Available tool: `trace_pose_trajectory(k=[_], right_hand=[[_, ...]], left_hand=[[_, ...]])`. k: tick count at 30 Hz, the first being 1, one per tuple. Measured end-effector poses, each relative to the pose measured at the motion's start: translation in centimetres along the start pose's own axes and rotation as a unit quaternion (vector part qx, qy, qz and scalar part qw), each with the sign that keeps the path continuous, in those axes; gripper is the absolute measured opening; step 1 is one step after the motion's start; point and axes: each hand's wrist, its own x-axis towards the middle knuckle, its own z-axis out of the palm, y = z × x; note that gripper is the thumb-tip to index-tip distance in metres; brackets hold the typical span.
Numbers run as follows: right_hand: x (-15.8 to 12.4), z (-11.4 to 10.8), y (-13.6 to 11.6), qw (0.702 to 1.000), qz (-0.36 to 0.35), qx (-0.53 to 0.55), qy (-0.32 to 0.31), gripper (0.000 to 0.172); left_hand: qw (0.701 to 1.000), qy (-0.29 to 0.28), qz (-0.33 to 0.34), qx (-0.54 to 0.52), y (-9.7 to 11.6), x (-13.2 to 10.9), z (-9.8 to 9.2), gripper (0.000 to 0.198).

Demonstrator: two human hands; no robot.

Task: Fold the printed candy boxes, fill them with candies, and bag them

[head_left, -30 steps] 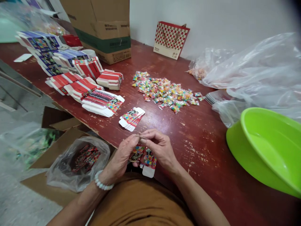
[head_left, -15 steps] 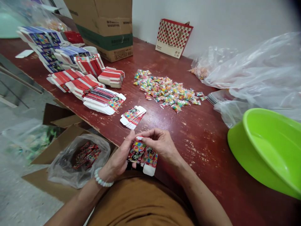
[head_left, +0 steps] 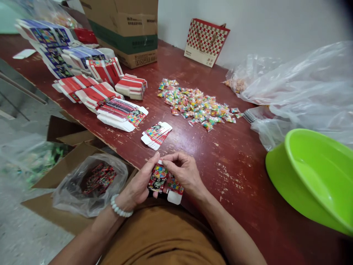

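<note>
My left hand (head_left: pixel 139 187) is closed around a small printed candy box (head_left: pixel 157 178), red and black with colourful dots. The fingertips of my right hand (head_left: pixel 185 172) pinch at the white flap on its top end. Beside that box, partly covered by my right hand, shows a second red printed carton (head_left: pixel 174 185) with a white flap at its lower end; which hand holds it I cannot tell. Just beyond my hands lies a small fanned stack of flat cartons (head_left: pixel 157 134). Farther out is a pile of small clear candy packets (head_left: pixel 195 105).
Bundled flat cartons (head_left: pixel 97 97) stand along the left side of the red table (head_left: pixel 234 158). A cardboard box (head_left: pixel 121 36) and a checkered paper bag (head_left: pixel 206 42) are behind. At right are plastic bags (head_left: pixel 306 84) and a green basin (head_left: pixel 278 162). A lined open carton (head_left: pixel 91 187) sits lower left.
The right fingertips have shifted slightly left over the top flap of the candy box. Both hands still hold the same place near my lap; the view has tilted a little.
</note>
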Motion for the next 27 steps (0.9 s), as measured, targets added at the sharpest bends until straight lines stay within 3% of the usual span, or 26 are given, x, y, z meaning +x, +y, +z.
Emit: trace_pose_trajectory(k=[3, 10, 16, 19, 23, 25, 27], right_hand=[[0.4, -0.2, -0.3, 0.999, 0.034, -0.001, -0.009, 0.025], [0.0, -0.2, -0.4, 0.997, -0.012, -0.039, -0.059, 0.025], [-0.7, -0.4, 1.4, 0.969, -0.181, -0.153, -0.062, 0.013], [-0.7, 0.2, 2.4, 0.956, -0.227, -0.177, -0.052, 0.018], [-0.4, 0.6, 2.4, 0.967, -0.203, -0.145, -0.046, 0.034], [-0.1, 0.0, 2.0, 0.971, -0.193, -0.140, -0.037, 0.047], [0.0, -1.3, 1.6, 0.966, -0.199, -0.165, -0.017, 0.050]], left_hand=[[1.000, -0.011, 0.005, 0.008, 0.0, -0.3, -0.1, 0.063], [1.000, -0.012, 0.010, 0.024, 0.3, -0.4, -0.5, 0.054], [0.997, -0.045, 0.006, -0.055, 0.5, -0.2, -1.0, 0.031], [0.995, -0.041, 0.011, -0.085, 0.5, -0.1, -0.9, 0.026], [0.995, -0.008, 0.031, -0.091, 0.6, -0.5, -0.9, 0.023], [0.996, 0.010, 0.048, -0.077, 1.0, -1.0, -1.3, 0.030], [0.995, 0.037, 0.069, -0.054, 1.7, -1.8, -2.4, 0.035]])
